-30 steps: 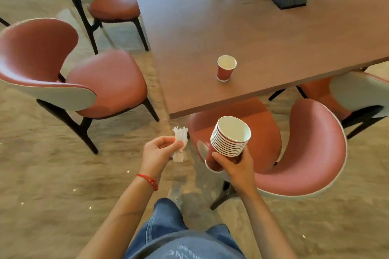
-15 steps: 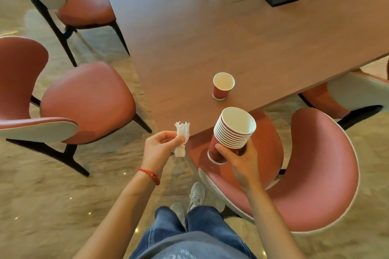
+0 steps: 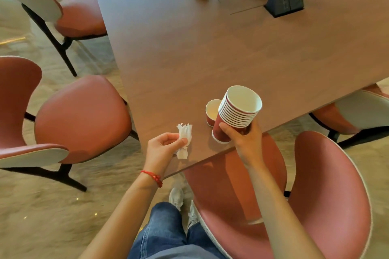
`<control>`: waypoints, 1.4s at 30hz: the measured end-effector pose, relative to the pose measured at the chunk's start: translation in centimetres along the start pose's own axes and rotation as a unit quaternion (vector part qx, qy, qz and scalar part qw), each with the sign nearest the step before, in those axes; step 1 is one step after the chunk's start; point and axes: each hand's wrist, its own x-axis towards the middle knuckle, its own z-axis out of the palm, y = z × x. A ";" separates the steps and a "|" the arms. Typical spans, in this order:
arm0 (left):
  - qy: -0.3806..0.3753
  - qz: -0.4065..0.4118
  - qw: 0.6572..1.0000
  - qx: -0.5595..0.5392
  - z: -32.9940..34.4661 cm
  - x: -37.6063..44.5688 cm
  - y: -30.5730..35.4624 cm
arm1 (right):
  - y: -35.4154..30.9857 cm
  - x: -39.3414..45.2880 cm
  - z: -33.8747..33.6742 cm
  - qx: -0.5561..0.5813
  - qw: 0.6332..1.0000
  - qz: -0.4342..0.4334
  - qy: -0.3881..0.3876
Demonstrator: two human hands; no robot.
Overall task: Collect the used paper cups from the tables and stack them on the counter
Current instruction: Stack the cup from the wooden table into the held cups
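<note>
wooden table (image 3: 210,52), single cup (image 3: 212,111) behind cup stack (image 3: 235,113)

Matt wood table (image 3: 189,59), paper cup stack (image 3: 235,115)

You have a single view, from the camera on your head, angled steeply forward and down. It sits close above your left hand (image 3: 163,145) and right hand (image 3: 244,139), over the near corner of the brown wooden table (image 3: 210,48). The wide lens bends the padded pink chairs (image 3: 82,118) at the edges, and your own jeans (image 3: 168,231) fill the bottom.
</note>
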 end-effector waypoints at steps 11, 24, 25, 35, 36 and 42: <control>-0.030 -0.022 0.999 0.022 0.7 5.5 1.6 | 0.6 7.4 2.5 -0.014 0.999 0.011 0.028; -0.028 -0.052 0.998 0.031 -0.8 7.2 0.4 | 4.1 8.2 3.8 -0.063 0.998 0.027 0.013; -0.028 -0.053 0.998 0.029 -0.9 7.3 0.4 | 4.3 8.1 3.9 -0.072 0.997 0.027 0.015; -0.034 -0.062 0.997 0.024 -1.5 8.2 0.2 | 7.9 7.2 5.2 -0.077 0.994 0.070 0.044; -0.036 -0.062 0.997 0.024 -1.6 8.2 0.2 | 8.3 7.1 5.3 -0.072 0.993 0.080 0.045; -0.042 -0.067 0.997 0.022 -2.1 8.5 0.0 | 9.6 6.9 5.7 -0.090 0.987 0.119 0.060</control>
